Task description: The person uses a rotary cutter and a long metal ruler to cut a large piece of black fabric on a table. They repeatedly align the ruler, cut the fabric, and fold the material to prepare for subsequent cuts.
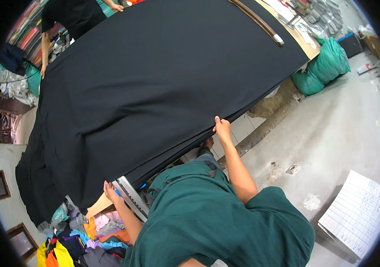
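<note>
Left hand [110,191] sits at the near edge of the black fabric [167,80], can't tell if gripping; right hand [222,128] pinches that same edge. Cloth's spread ahead of both, near edge slanting forward-right, co-worker's hand [43,72] at far left.

This looks like a textile or garment workshop: a broad sheet of black cloth [167,71] covers a big table [310,50] across the middle of the frame, coloured fabrics [29,39] are stacked at the upper left, mixed cloth pieces [94,249] lie heaped at the lower left, and bulging green sacks [330,62] sit on a bare, stained floor [332,124] at the upper right.
</note>
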Demonstrator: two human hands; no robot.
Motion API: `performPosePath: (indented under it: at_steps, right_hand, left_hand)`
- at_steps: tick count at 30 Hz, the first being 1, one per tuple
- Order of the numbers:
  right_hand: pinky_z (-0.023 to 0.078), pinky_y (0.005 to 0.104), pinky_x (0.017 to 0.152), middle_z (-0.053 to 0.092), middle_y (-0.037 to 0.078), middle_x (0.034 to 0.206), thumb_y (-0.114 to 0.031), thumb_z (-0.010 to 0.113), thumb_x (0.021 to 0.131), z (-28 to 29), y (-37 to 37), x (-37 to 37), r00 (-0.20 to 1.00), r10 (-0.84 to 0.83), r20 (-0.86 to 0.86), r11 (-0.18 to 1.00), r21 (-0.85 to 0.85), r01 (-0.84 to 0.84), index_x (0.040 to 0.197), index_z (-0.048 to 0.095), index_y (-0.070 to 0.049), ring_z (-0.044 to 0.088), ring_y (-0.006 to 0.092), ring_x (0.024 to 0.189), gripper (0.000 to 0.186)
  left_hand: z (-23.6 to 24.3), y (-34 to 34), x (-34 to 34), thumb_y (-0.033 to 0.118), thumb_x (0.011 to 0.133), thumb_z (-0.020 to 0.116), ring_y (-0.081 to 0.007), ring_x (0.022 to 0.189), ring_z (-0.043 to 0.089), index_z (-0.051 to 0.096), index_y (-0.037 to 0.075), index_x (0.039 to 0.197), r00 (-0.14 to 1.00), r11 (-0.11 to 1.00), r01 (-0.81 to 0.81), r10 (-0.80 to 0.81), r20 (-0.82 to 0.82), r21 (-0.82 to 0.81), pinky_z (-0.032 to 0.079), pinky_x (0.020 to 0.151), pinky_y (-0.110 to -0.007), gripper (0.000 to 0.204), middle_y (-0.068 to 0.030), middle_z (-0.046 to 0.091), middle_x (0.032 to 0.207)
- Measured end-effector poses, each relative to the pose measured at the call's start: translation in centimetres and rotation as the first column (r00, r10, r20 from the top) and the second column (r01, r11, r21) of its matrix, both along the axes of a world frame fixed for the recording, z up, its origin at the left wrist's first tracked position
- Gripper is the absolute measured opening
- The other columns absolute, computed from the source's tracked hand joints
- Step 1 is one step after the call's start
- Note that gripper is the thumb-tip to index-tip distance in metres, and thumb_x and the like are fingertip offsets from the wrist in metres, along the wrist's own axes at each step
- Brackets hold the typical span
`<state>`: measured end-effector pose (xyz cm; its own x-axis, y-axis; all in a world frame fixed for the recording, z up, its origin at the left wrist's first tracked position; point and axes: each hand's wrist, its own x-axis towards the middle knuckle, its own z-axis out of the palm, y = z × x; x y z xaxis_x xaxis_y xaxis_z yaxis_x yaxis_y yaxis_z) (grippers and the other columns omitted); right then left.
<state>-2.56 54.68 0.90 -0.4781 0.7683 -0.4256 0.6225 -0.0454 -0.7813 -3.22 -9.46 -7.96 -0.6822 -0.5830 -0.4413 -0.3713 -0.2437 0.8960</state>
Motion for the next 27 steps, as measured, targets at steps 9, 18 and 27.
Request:
performPosePath:
  at_steps: [9, 18, 27]
  right_hand:
    - [0.037, 0.0306, 0.048, 0.058, 0.003, 0.060, -0.040, 0.060, 0.109, -1.0, 1.0, 0.5, 0.997, 0.040, -0.061, 0.990, -0.136, -0.048, 0.076, 0.058, -0.009, 0.047, 0.0126, 0.048, 0.045]
    - [0.035, 0.0288, 0.046, 0.057, 0.002, 0.060, -0.041, 0.062, 0.109, -0.5, 1.0, 0.4, 0.997, 0.017, -0.075, 0.974, -0.223, -0.033, 0.075, 0.054, -0.012, 0.046, 0.0119, 0.048, 0.045]
    - [0.035, 0.0287, 0.047, 0.053, 0.000, 0.060, -0.040, 0.062, 0.109, 0.5, 1.1, 1.7, 0.993, 0.017, -0.121, 0.988, -0.153, -0.035, 0.077, 0.051, -0.012, 0.046, 0.0113, 0.049, 0.044]
  left_hand:
    - [3.6, 1.9, -0.9, 0.036, 0.108, 0.066, -0.0171, 0.109, 0.061, 0.038, 0.018, 0.166, 0.983, 0.982, 0.184, -0.184, 0.014, -0.037, 0.048, 0.099, -0.033, 0.067, -0.0071, 0.064, 0.133]
    - [3.4, -0.7, 0.3, 0.024, 0.104, 0.073, -0.0139, 0.101, 0.065, 0.055, 0.009, 0.154, 0.988, 0.984, 0.155, -0.152, -0.035, 0.090, 0.051, 0.093, -0.030, 0.055, -0.0039, 0.070, 0.121]
    - [9.2, 2.5, 3.7, -0.004, 0.099, 0.066, -0.0172, 0.110, 0.062, 0.068, 0.009, 0.141, 0.964, 0.959, -0.191, 0.143, -0.225, -0.209, 0.049, 0.099, -0.030, 0.044, -0.0078, 0.068, 0.128]
